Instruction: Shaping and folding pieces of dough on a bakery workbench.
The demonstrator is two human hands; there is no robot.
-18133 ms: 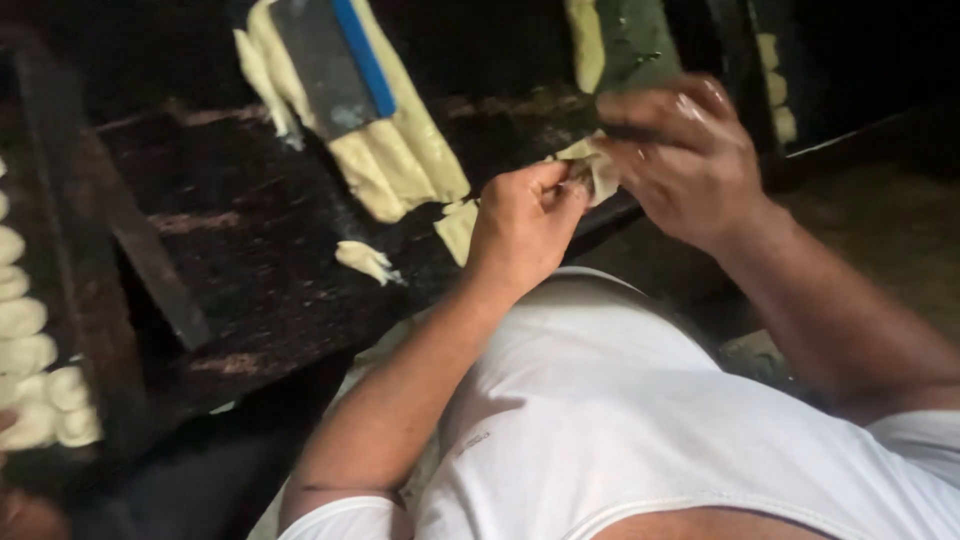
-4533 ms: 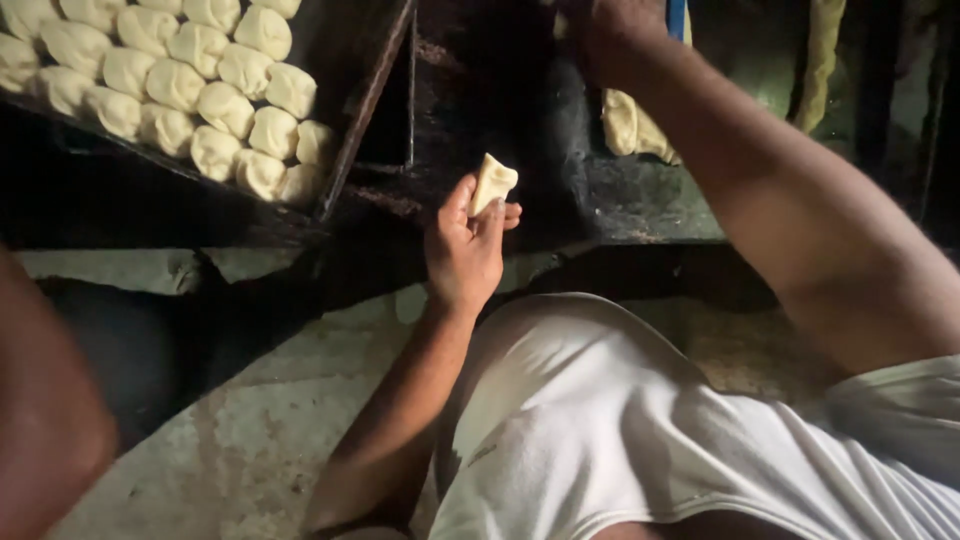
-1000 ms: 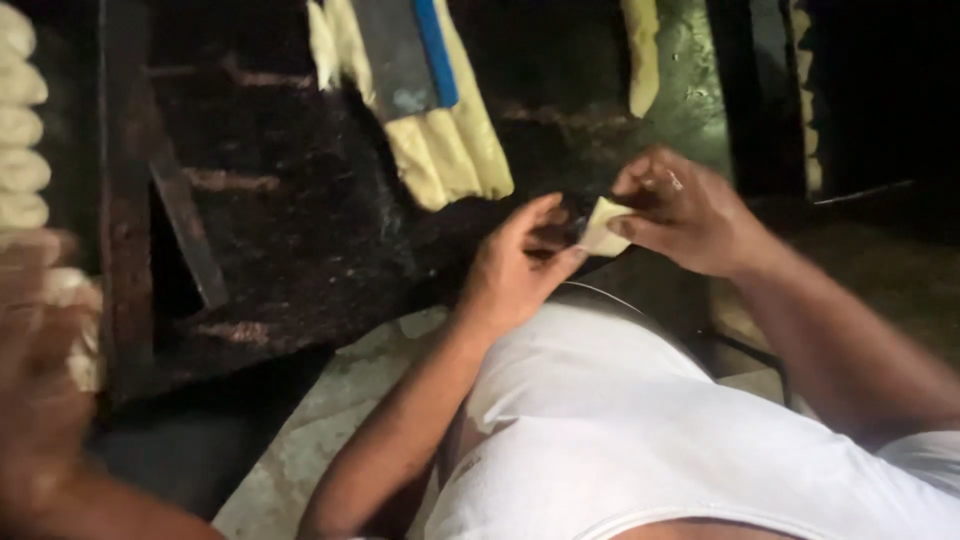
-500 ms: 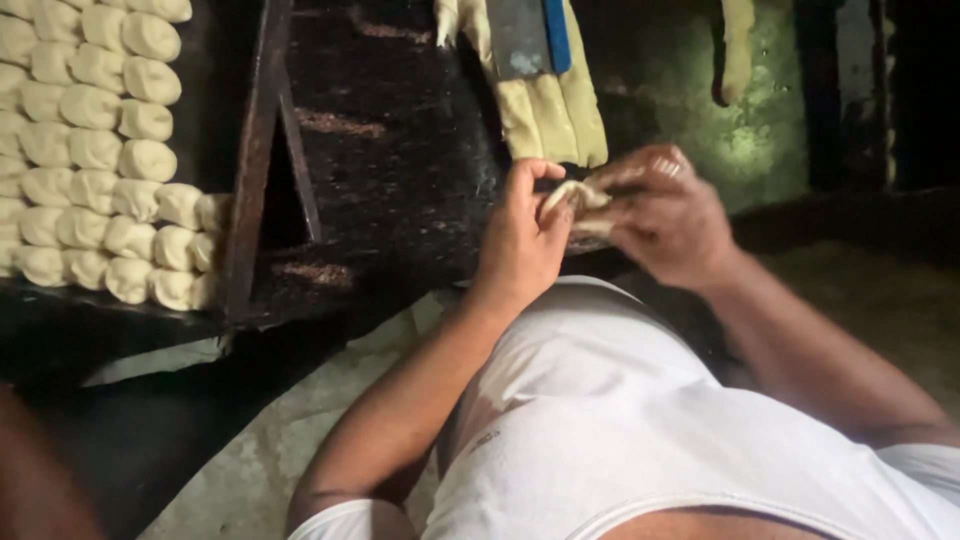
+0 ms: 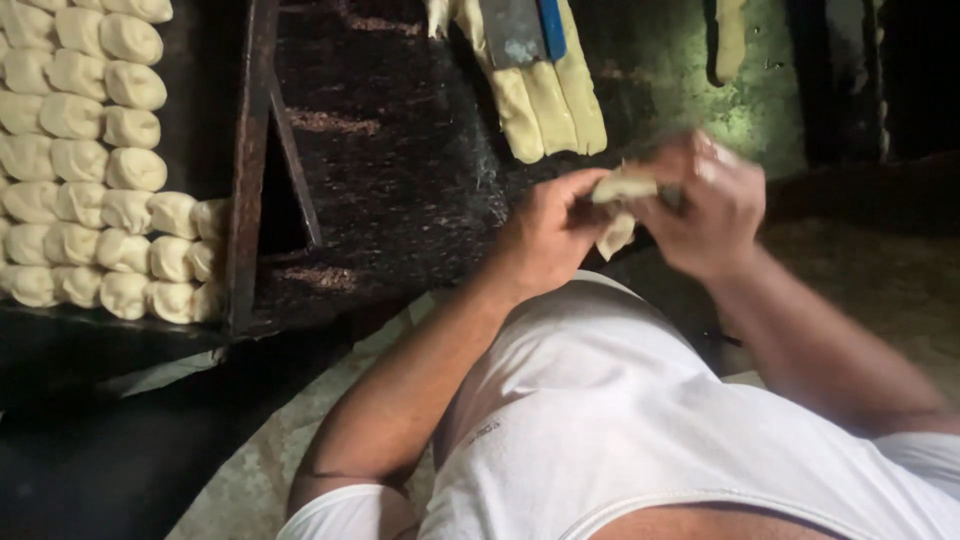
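A small pale piece of dough (image 5: 618, 205) is pinched between both of my hands above the dark work surface (image 5: 400, 150). My left hand (image 5: 545, 240) grips its left side and my right hand (image 5: 705, 205) folds over its top and right side. Part of the dough hangs down between the fingers. Strips of dough (image 5: 545, 105) lie just beyond my hands, with a metal scraper with a blue handle (image 5: 520, 28) resting on them.
A dark baking tray (image 5: 240, 200) at the left holds several rows of shaped dough pieces (image 5: 90, 170). Another dough strip (image 5: 730, 40) lies at the far right. My white shirt fills the lower frame.
My hands keep working the dough piece together; the view has shifted so the tray of shaped pieces shows more fully at the left.
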